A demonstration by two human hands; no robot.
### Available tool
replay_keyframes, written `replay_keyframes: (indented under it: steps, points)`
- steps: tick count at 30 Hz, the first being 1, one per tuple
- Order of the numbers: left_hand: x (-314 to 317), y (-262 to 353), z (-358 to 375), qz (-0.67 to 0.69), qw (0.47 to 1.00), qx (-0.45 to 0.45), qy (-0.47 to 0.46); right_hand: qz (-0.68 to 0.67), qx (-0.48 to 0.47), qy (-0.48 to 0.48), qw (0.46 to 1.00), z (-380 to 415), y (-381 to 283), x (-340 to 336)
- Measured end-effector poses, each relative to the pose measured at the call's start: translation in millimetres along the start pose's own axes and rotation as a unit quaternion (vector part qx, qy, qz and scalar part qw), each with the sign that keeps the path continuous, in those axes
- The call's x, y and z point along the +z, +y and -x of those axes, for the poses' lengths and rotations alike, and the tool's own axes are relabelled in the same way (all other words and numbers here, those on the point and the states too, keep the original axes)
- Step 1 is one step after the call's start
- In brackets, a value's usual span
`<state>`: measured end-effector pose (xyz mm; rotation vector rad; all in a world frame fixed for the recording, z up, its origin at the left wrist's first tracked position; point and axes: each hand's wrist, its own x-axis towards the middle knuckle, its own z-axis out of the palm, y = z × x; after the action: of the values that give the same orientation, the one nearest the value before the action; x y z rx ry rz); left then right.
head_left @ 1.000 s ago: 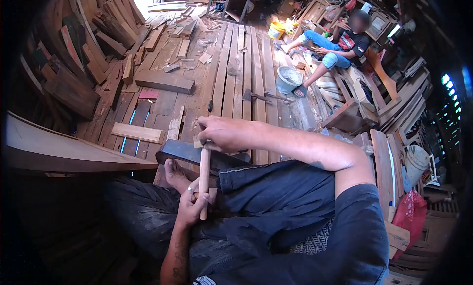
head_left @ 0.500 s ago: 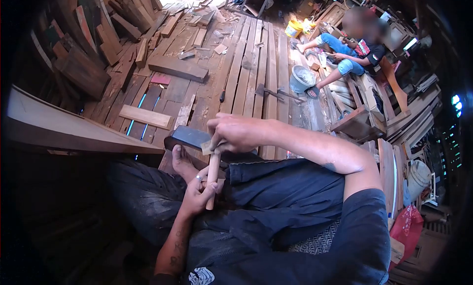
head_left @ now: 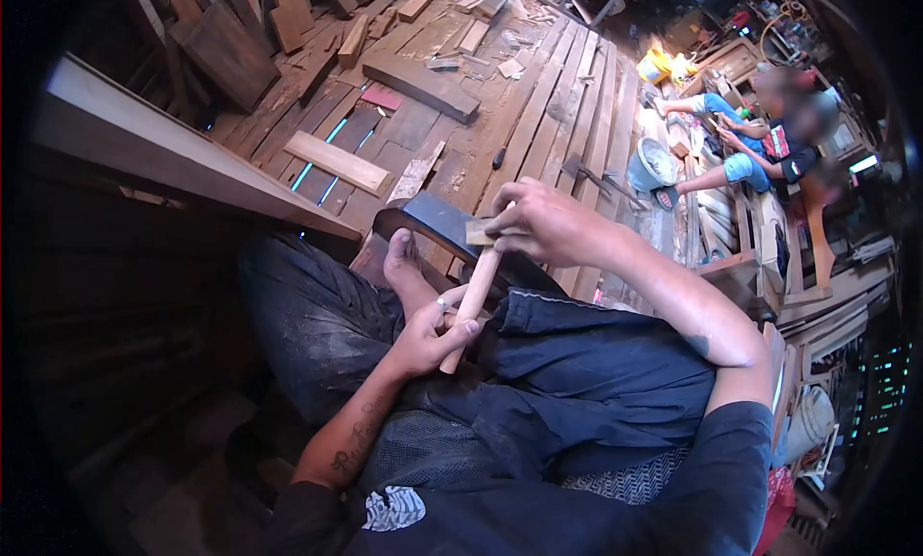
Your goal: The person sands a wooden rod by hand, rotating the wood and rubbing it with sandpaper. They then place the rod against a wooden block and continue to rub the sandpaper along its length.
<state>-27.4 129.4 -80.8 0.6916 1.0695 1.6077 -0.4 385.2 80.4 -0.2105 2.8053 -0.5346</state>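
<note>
My left hand point(head_left: 433, 340) is closed around the lower part of a pale, rounded wooden stick point(head_left: 473, 301), which slants up and away from my lap. At the stick's far end, the fingers of my right hand point(head_left: 553, 224) pinch a small tan folded piece point(head_left: 479, 232) that looks like sandpaper. Its exact kind is hard to make out. Just beyond lies a dark, smooth-topped block point(head_left: 433, 222), with my bare foot point(head_left: 404, 263) against its near side. Part of the block is hidden by the stick and my right hand.
A pale board edge point(head_left: 212, 152) runs along my left. Planks point(head_left: 423, 87) and offcuts lie on the wooden floor, with a hammer-like tool point(head_left: 601, 181) farther right. Beyond it are a grey bucket point(head_left: 652, 164) and a seated person point(head_left: 745, 143) among stacked wood.
The camera view has turned, so the surroundings, both hands and the stick appear farther right. My right hand's upper fingers are more raised; both hands keep their hold.
</note>
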Motion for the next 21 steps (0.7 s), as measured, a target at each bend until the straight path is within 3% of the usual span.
replay_keyframes:
  steps: [2,5,9,10,13,16,18,21]
  points:
    - [4,2,1,-0.006,1.000,0.004,0.009,-0.025,-0.045,-0.030,0.998,2,0,5]
    - [5,5,1,-0.001,1.000,-0.001,0.013,-0.028,-0.016,-0.030,0.999,0,0,1]
    - [-2,0,1,-0.015,1.000,-0.011,0.004,0.046,0.007,0.056,0.997,1,7,5]
    - [-1,-1,0,-0.012,1.000,-0.002,0.002,0.043,0.006,0.022,0.999,0,0,6]
    - [-1,3,2,-0.010,1.000,0.002,-0.004,-0.029,-0.078,-0.016,0.996,-1,2,9]
    - [-3,7,3,-0.019,1.000,-0.004,-0.004,-0.039,0.016,0.047,0.998,0,13,4]
    - [-3,6,4,-0.023,1.000,0.000,-0.006,-0.026,0.030,0.069,0.997,-1,12,6]
    - [-2,5,3,-0.025,1.000,0.012,-0.004,-0.095,-0.055,-0.015,0.994,3,-3,4]
